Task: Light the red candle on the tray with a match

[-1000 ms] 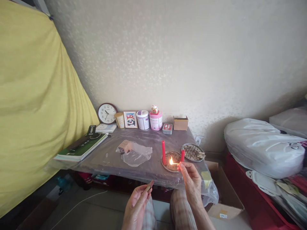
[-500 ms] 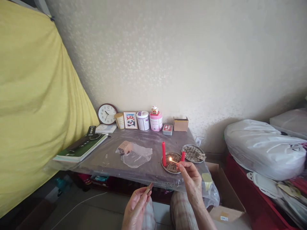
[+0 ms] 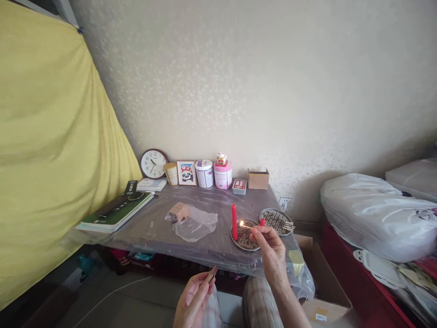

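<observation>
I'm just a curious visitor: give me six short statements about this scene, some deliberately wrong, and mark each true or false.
1. The right hand holds a burning match. True.
2. The left hand holds nothing. False: the left hand grips a thin brown object.
3. A small figurine sits on top of the pink canister. True.
4. The taller red candle is burning. False: no flame shows on it.
5. A panda picture stands between the clock and the pink canister. True.
6. The clock is right of the panda picture. False: it is to the left.

Head view, forward-down over table
</observation>
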The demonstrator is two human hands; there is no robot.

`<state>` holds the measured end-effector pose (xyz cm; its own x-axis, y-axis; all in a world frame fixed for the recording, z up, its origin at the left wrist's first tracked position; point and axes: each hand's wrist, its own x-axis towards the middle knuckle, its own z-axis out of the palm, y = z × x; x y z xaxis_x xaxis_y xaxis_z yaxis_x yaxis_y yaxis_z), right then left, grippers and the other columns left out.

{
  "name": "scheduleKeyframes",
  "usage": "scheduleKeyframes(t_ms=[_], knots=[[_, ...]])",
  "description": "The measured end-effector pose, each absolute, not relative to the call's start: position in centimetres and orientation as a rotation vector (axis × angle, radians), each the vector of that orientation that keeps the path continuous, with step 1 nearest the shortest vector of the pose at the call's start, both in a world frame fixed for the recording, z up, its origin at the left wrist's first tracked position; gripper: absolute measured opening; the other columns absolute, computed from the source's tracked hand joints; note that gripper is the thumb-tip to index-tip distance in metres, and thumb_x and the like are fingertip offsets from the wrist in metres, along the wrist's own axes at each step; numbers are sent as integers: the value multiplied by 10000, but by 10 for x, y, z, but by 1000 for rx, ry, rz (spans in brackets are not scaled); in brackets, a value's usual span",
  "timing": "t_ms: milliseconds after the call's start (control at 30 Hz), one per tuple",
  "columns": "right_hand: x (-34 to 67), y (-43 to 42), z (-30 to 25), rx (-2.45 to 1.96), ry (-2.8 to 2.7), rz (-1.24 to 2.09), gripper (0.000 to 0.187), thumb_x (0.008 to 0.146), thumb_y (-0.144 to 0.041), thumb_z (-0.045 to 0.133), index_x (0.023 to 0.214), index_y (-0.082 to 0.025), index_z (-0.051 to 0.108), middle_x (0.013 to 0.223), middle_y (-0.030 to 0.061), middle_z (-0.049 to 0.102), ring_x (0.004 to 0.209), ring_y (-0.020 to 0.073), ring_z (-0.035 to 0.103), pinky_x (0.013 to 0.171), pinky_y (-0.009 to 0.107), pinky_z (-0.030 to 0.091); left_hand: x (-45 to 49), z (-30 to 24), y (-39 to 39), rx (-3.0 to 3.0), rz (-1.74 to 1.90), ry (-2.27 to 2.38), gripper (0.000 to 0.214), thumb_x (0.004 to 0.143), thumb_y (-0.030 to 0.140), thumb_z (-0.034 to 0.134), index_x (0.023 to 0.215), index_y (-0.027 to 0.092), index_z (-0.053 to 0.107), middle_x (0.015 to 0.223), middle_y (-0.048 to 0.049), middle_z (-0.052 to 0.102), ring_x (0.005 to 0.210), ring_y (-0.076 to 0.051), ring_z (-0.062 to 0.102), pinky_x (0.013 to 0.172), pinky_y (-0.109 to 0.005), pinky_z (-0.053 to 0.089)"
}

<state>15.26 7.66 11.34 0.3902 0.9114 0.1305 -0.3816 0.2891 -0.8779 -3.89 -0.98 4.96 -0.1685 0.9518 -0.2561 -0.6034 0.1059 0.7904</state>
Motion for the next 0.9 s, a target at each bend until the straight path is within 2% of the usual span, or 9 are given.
scheduleKeyframes(t_ms=[233, 400, 567, 733, 900], knots=[[149, 82, 114, -853, -741, 1012, 379, 549, -473, 939, 721, -207, 732, 722, -21, 714, 658, 107, 632, 681, 233, 532, -35, 44, -10, 416, 1496, 1004, 443, 478, 528, 936, 773, 220, 816, 855, -69, 815, 859, -201, 721, 838, -293, 553], [146, 87, 117, -859, -744, 995, 405, 561, -506, 923, 721, -198, 712, 700, -27, 684, 651, 109, 609, 676, 241, 527, -39, 33, -7, 389, 1472, 1029, 454, 458, 523, 944, 768, 222, 805, 853, -66, 815, 889, -220, 731, 848, -311, 557], [144, 92, 122, -875, -765, 961, 428, 609, -539, 886, 746, -192, 675, 587, -58, 612, 546, 84, 528, 557, 203, 437, -41, 22, -5, 381, 1477, 1024, 460, 467, 508, 943, 789, 210, 805, 884, -81, 819, 889, -237, 747, 815, -313, 583], [140, 98, 124, -889, -801, 926, 418, 681, -550, 833, 755, -190, 634, 487, -97, 509, 462, 61, 410, 478, 190, 335, -41, 22, -5, 338, 1469, 1005, 478, 426, 494, 964, 777, 209, 808, 831, -56, 820, 852, -185, 749, 779, -224, 576], [135, 109, 126, -899, -824, 896, 413, 691, -553, 807, 761, -197, 610, 473, -114, 471, 414, 54, 360, 427, 191, 278, -40, 26, -6, 355, 1468, 1001, 441, 450, 503, 955, 765, 231, 812, 825, -43, 816, 856, -190, 745, 785, -243, 579]])
